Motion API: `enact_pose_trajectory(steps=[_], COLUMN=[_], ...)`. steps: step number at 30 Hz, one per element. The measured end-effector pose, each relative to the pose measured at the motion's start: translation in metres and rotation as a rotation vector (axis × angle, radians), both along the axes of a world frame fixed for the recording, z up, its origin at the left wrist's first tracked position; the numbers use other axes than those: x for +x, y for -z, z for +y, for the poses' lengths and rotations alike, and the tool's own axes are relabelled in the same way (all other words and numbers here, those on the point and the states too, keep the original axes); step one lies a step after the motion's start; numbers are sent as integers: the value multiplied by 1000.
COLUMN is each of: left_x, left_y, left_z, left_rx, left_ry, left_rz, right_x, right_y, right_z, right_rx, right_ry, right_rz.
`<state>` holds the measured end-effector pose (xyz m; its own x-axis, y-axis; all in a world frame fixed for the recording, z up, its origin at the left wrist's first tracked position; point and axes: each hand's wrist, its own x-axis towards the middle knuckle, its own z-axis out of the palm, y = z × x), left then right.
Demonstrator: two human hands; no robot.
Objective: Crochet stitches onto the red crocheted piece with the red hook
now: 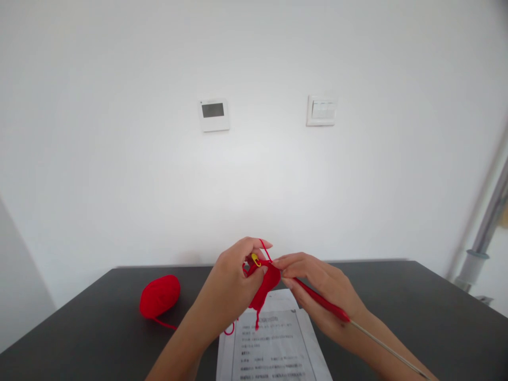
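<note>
Between my hands hangs a small piece of red crochet work [268, 284], with a short tail of yarn dangling below it. My left hand [238, 275] pinches its upper left edge, and a strand of red yarn runs over the raised index finger. A yellow stitch marker [256, 260] is clipped to the work beside the left thumb. In my right hand [323, 288] is a crochet hook [321, 302] with a red handle and a thin pale shaft trailing toward the lower right. Its tip meets the top edge of the work, partly hidden by the fingers.
A ball of red yarn [159, 296] lies on the dark table [119, 338] at the left. Printed paper sheets [273, 349] lie under the hands. Behind stands a white wall with a thermostat panel [214, 115] and a light switch [321, 111]. A metal pipe [490, 222] rises at the right.
</note>
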<state>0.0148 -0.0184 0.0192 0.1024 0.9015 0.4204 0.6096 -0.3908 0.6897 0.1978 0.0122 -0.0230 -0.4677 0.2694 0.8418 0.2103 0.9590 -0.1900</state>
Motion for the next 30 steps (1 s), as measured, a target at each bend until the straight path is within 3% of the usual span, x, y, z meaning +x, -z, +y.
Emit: enact_pose_trajectory(steps=[5,16,21,27,30], left_x=[0,0,5,3,1], left_y=[1,2,4,6,9], left_z=[1,1,0,-2,2], left_rx=[80,140,148,20,-63], left_ry=[9,-7,55,14,54], left_rz=[19,65,59,-82,-234], right_x=[-3,-8,-9,-10,-9], right_y=[4,7,4,9,9], right_z=[2,4,1,7,9], right_rx=[58,74,77,122,174], right_ry=[64,56,56,107,118], right_rz=[1,21,29,101,77])
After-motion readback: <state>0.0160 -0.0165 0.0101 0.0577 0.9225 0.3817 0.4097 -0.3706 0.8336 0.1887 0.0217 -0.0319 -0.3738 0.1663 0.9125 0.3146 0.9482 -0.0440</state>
